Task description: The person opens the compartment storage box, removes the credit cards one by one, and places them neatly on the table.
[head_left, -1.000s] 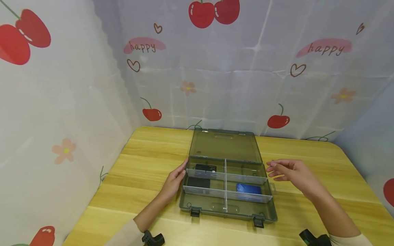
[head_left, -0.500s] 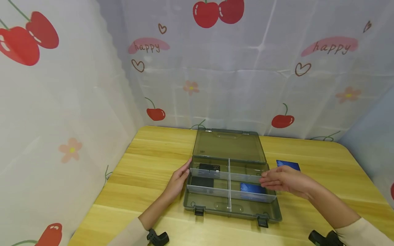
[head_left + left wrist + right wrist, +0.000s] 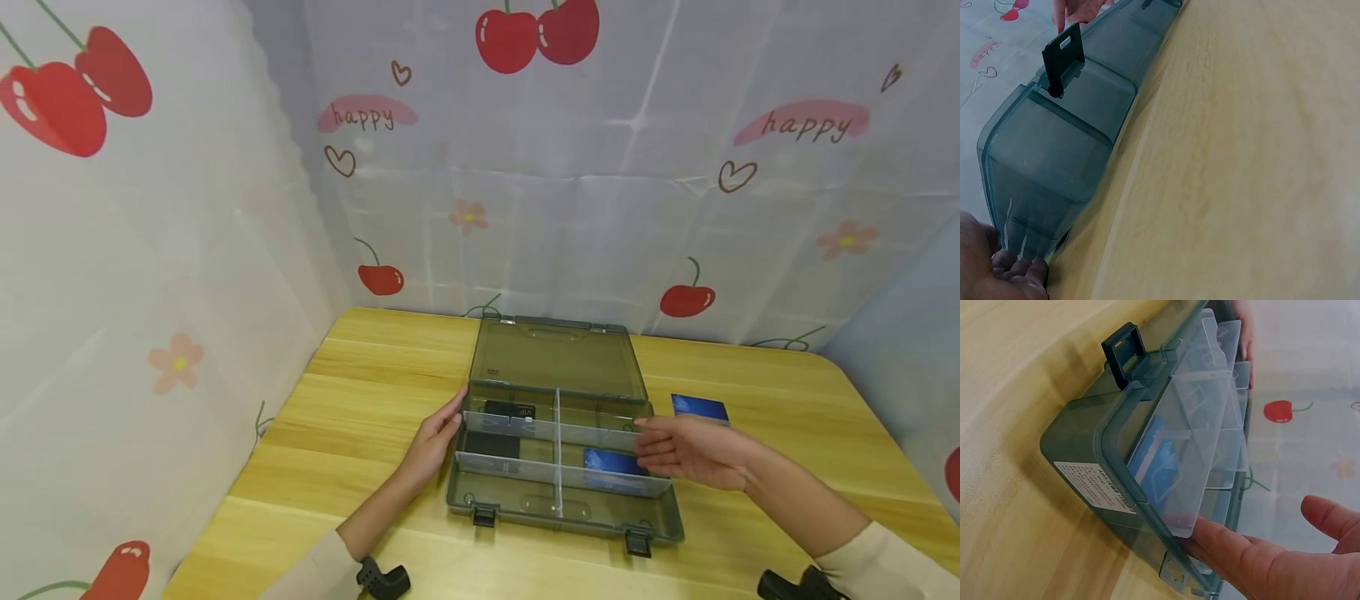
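Observation:
A dark translucent compartment box (image 3: 566, 525) stands with its lid (image 3: 558, 358) laid back on the table. My left hand (image 3: 431, 446) rests along its left wall; in the left wrist view those fingers (image 3: 1019, 272) touch the outer wall. My right hand (image 3: 697, 450) reaches over the right wall, fingers straight, beside a blue card (image 3: 611, 461) in the middle right compartment. In the right wrist view the fingertips are partly hidden by a clear divider (image 3: 1188, 444), and the thumb stands apart. A black VIP card (image 3: 510, 409) lies in the back left compartment, a dark flat piece (image 3: 491, 445) in the middle left.
Another blue card (image 3: 700, 407) lies on the wooden table (image 3: 360, 375) to the right of the box, partly behind the right hand. Two black latches (image 3: 637, 543) stick out at the box front. A cherry-patterned cloth (image 3: 555, 225) hangs behind the table.
My right hand has moved left and slightly down, from beside the box to over its right wall. The blue card on the table has come into view. My left hand stays at the box.

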